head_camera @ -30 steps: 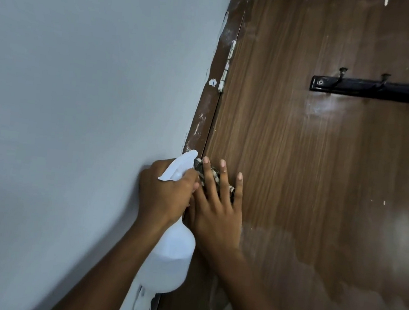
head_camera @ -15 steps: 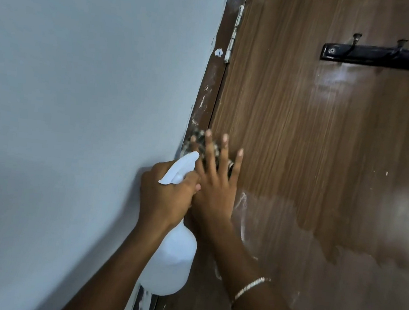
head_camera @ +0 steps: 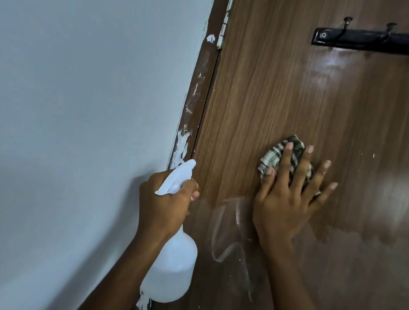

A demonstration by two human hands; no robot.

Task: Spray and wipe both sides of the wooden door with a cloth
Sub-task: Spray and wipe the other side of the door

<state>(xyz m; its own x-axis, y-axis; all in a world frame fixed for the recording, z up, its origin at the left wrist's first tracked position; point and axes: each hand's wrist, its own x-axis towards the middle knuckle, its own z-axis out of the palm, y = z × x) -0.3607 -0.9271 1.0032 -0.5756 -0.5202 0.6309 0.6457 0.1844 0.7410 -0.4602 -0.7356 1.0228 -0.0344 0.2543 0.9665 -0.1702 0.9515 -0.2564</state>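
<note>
The brown wooden door (head_camera: 268, 86) fills the right half of the view. My right hand (head_camera: 287, 201) lies flat with spread, straight fingers and presses a checked black-and-white cloth (head_camera: 276, 155) against the door's middle. My left hand (head_camera: 165, 201) grips the neck of a white spray bottle (head_camera: 174, 265), which hangs near the door's hinge edge with its nozzle pointing up and right. The lower part of the door looks darker and wet, with streaks below my right hand.
A pale blue-grey wall (head_camera: 76, 116) takes up the left half. The dark door frame (head_camera: 193, 103) has chipped white paint, and a metal hinge (head_camera: 227, 15) sits near the top. A black hook rail (head_camera: 377, 41) is mounted on the door's upper right.
My right hand has slid the cloth to the right, from the hinge edge out onto the door's middle. My left hand with the bottle has stayed about where it was.
</note>
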